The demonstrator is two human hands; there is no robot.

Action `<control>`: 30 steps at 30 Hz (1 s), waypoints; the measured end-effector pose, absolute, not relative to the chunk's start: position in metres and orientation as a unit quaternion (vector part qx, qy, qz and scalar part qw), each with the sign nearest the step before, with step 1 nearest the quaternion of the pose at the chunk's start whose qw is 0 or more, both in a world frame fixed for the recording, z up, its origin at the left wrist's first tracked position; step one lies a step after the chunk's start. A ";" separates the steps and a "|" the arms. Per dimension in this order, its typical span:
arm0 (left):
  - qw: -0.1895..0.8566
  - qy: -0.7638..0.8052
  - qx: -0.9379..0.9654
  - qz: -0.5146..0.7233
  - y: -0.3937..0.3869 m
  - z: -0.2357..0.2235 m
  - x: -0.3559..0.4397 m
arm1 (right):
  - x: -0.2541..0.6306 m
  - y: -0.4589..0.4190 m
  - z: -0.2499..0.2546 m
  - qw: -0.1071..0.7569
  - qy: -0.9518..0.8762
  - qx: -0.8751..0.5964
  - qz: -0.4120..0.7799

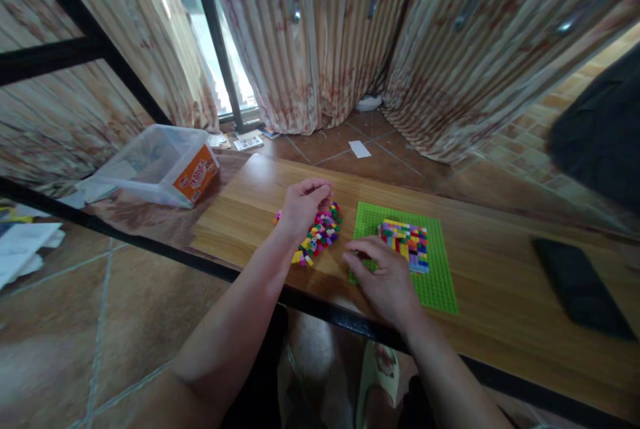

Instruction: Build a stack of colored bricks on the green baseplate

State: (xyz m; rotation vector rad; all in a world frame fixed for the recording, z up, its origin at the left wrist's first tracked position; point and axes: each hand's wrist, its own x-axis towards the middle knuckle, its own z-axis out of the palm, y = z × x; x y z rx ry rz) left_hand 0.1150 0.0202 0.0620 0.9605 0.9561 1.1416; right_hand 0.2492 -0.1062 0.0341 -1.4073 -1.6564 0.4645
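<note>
Clear bin (159,166) set on the left, contents unclear, colourful brick build (413,242) seated square on green baseplate (440,282) on counter (500,282), left hand (306,206) poised over loose bricks (323,232), right hand (385,276) over baseplate, fingers curled narrowly, grip on any brick impossible to tell.

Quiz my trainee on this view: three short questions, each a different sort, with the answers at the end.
1. Multiple choice: which is nearest the left hand?
A) the dark flat object
B) the pile of loose bricks
C) the white sheet on the floor

2. True or false: the right hand is nearer than the left hand to the brick block on the green baseplate.

3. Fill in the colour: the clear plastic bin at the far left of the wooden tabletop has a label that is mostly ____.

Key: 1 B; 2 true; 3 orange.
</note>
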 end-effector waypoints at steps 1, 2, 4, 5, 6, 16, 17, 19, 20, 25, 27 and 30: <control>0.632 0.419 0.418 0.500 0.020 0.062 0.115 | 0.240 -0.105 0.031 0.424 -0.685 -0.559 0.197; 0.633 0.420 0.417 0.499 0.020 0.063 0.114 | 0.231 -0.104 0.027 0.405 -0.699 -0.554 0.202; 0.638 0.421 0.414 0.495 0.020 0.063 0.115 | 0.217 -0.101 0.019 0.368 -0.715 -0.561 0.197; 0.641 0.419 0.413 0.493 0.019 0.064 0.115 | 0.211 -0.100 0.015 0.350 -0.720 -0.569 0.187; 0.643 0.418 0.413 0.491 0.019 0.064 0.115 | 0.207 -0.098 0.011 0.331 -0.727 -0.576 0.176; 0.654 0.418 0.432 0.459 0.016 0.067 0.112 | 0.197 -0.089 0.004 0.289 -0.724 -0.609 0.149; 0.651 0.420 0.445 0.449 0.016 0.066 0.112 | 0.201 -0.089 0.006 0.309 -0.714 -0.608 0.158; 0.642 0.421 0.479 0.426 0.015 0.066 0.111 | 0.211 -0.089 0.013 0.358 -0.691 -0.606 0.165; 0.638 0.417 0.499 0.412 0.014 0.065 0.111 | 0.218 -0.089 0.017 0.382 -0.677 -0.607 0.163; 0.644 0.361 0.600 0.309 0.006 0.060 0.116 | 0.249 -0.092 0.034 0.451 -0.611 -0.637 0.132; 0.644 0.350 0.623 0.273 0.001 0.059 0.120 | 0.258 -0.093 0.036 0.461 -0.596 -0.644 0.131; 0.650 0.333 0.632 0.258 -0.005 0.060 0.126 | 0.266 -0.094 0.037 0.470 -0.592 -0.640 0.139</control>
